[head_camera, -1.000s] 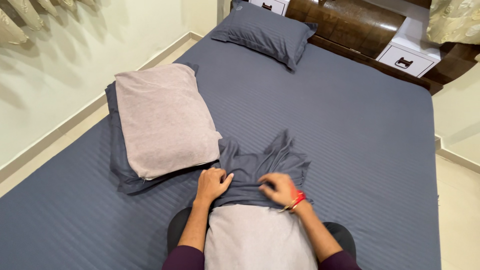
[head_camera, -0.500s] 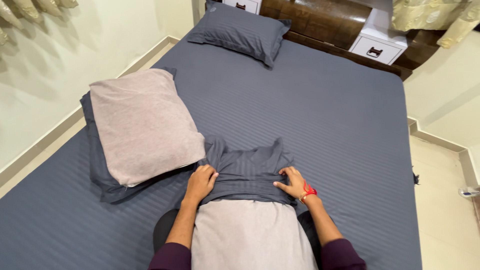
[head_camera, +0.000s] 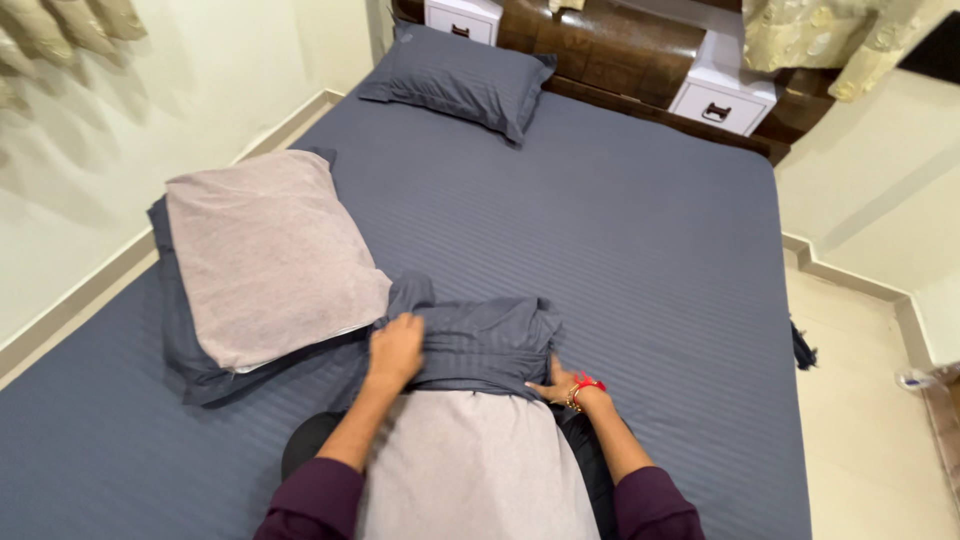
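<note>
A bare pinkish-grey pillow (head_camera: 475,470) stands on end against my lap, its far end inside a bunched dark blue-grey pillowcase (head_camera: 480,345). My left hand (head_camera: 395,350) grips the pillowcase's gathered edge on the pillow's left corner. My right hand (head_camera: 557,382), with a red band on the wrist, holds the pillowcase's edge at the pillow's right side; its fingers are partly hidden under the cloth.
A second bare pillow (head_camera: 265,255) lies on another dark pillowcase (head_camera: 175,330) at the left of the bed. A covered pillow (head_camera: 455,80) lies at the head by the wooden headboard (head_camera: 610,50). White bedside drawers (head_camera: 720,95) stand behind. Tiled floor (head_camera: 870,400) runs along the right.
Both hands have drawn the pillowcase's edge closer over the pillow, bunching the cloth tighter. The right hand has slid down to the pillow's side. The view has tilted up slightly.
</note>
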